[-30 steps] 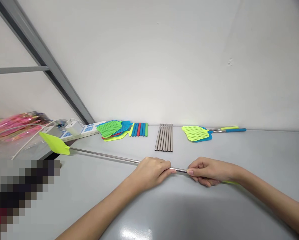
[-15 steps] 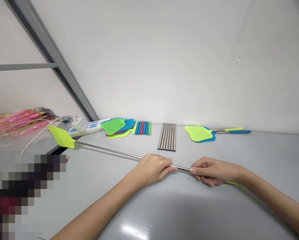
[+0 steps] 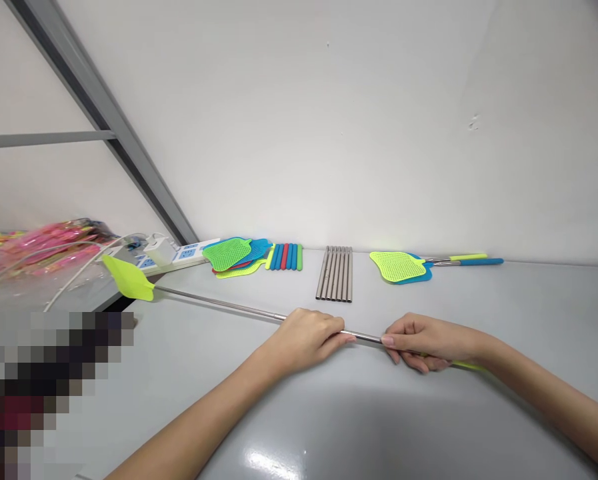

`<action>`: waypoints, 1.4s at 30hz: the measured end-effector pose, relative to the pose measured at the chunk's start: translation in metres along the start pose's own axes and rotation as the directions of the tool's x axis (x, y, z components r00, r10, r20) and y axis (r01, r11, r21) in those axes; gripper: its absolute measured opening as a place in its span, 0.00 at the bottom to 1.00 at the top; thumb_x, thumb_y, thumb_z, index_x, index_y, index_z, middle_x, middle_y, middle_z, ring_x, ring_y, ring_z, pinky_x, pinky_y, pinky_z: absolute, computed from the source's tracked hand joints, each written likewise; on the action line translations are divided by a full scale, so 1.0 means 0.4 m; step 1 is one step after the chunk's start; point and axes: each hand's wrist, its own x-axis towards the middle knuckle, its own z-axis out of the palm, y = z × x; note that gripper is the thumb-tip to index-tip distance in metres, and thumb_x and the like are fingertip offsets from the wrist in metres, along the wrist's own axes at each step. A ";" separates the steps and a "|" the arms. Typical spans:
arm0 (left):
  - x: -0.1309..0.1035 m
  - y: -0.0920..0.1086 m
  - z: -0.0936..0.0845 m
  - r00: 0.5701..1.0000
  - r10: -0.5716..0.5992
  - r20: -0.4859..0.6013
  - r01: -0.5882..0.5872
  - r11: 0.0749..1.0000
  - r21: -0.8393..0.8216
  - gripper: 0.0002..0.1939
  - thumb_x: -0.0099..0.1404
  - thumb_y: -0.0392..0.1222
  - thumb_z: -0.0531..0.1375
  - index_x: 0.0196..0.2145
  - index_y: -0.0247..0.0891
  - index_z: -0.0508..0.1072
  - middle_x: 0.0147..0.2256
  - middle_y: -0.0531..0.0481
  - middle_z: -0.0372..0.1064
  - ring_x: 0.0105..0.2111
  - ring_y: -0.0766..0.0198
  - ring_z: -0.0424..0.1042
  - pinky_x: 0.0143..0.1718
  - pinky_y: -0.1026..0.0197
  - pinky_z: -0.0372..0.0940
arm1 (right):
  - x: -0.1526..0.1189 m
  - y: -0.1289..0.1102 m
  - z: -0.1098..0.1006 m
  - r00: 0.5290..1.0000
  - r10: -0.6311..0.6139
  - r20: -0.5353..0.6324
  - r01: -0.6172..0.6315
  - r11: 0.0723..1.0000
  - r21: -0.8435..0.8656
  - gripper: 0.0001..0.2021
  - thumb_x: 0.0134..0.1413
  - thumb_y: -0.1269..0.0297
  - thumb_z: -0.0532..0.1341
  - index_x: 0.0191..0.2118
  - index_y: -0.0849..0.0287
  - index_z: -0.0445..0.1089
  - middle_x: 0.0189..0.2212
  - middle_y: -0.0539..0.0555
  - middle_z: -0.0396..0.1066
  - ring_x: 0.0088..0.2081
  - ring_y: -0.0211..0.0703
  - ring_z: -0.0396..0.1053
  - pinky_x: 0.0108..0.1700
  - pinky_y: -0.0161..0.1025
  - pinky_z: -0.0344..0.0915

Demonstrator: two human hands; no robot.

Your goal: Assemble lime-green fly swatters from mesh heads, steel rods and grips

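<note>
A fly swatter (image 3: 219,303) with a yellow-green head and a long, drawn-out metal rod slants across the table in front of me. Its head is at the far left, and a bit of yellow-green handle shows behind my right wrist. My left hand (image 3: 311,339) is closed over the middle of the rod. Farther along, my right hand (image 3: 421,342) pinches the rod between thumb and fingers; the part of the swatter under the palm is hidden. Beyond my hands lies a row of several metal tubes (image 3: 335,275).
Against the wall lie perforated swatter heads (image 3: 227,254), several coloured handles (image 3: 285,257) and two assembled fly swatters (image 3: 399,267). A power strip (image 3: 189,252) with a plug and cables is at the left. Behind it are plastic-wrapped pink pieces (image 3: 53,247) and a metal frame post (image 3: 103,120).
Both hands keep the same hold on the fly swatter. Its head appears slightly farther right and lower, along with a small shift of the whole view.
</note>
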 end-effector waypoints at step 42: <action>-0.003 0.008 0.011 0.999 -0.038 -0.019 0.037 0.996 -0.079 0.18 0.65 0.46 0.43 0.24 0.38 0.63 0.23 0.54 0.67 0.24 0.67 0.65 0.23 0.64 0.51 | 0.006 0.012 0.010 0.999 -0.010 -0.053 0.010 1.000 -0.003 0.19 0.50 0.50 0.53 0.29 0.64 0.66 0.12 0.45 0.61 0.08 0.25 0.47 0.09 0.25 0.44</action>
